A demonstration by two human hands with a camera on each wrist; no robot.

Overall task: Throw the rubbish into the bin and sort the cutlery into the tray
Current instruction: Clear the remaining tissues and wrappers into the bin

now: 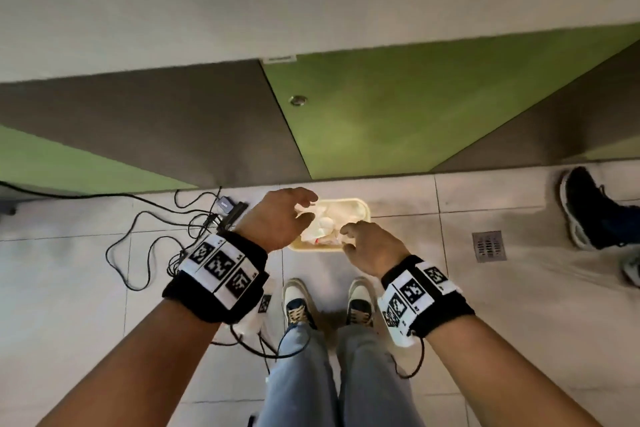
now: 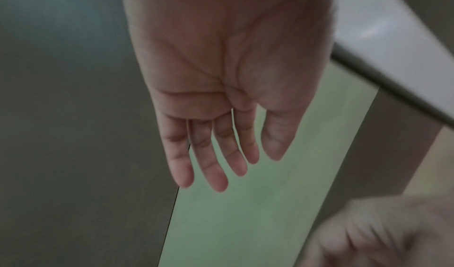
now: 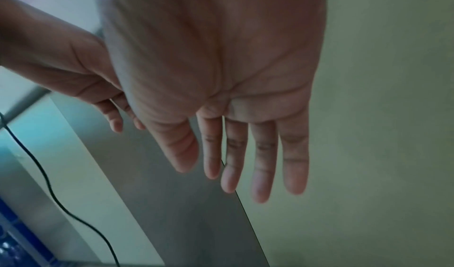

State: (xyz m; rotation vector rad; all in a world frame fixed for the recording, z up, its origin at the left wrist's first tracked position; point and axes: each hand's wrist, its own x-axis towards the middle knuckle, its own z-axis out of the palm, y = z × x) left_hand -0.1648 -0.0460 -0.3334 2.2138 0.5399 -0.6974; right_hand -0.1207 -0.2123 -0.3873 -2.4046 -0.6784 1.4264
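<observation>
A cream bin (image 1: pixel 364 209) stands on the tiled floor just ahead of my feet, with crumpled white rubbish (image 1: pixel 327 226) inside it. My left hand (image 1: pixel 306 208) hovers over the bin's left rim. My right hand (image 1: pixel 348 238) hovers over its near rim. In the left wrist view my left hand (image 2: pixel 245 158) is empty, its fingers straight. The right wrist view shows my right hand (image 3: pixel 221 164) just as flat and empty. No cutlery or tray is in view.
Black cables and an adapter (image 1: pixel 225 206) lie on the floor left of the bin. Behind it rise green and grey cabinet panels (image 1: pixel 381 114) under a pale counter (image 1: pixel 311 10). A floor drain (image 1: pixel 489 246) and another person's dark shoe (image 1: pixel 588 208) are at the right.
</observation>
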